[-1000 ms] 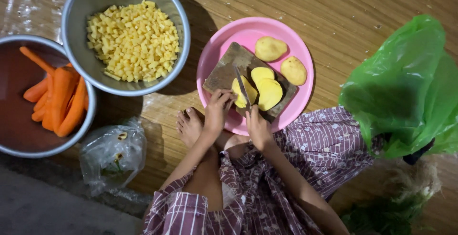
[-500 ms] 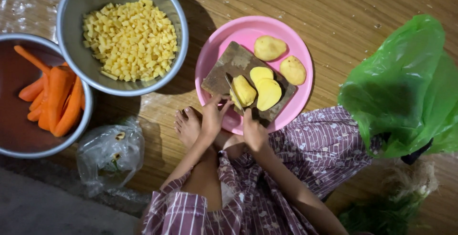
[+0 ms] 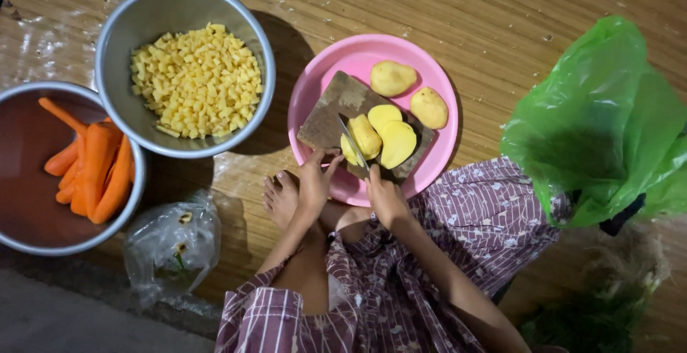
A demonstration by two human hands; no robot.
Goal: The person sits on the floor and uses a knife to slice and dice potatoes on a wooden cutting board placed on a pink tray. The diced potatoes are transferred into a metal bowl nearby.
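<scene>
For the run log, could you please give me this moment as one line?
left hand steadies potato slice | right hand holds knife, blade on slice | wooden board on pink plate
</scene>
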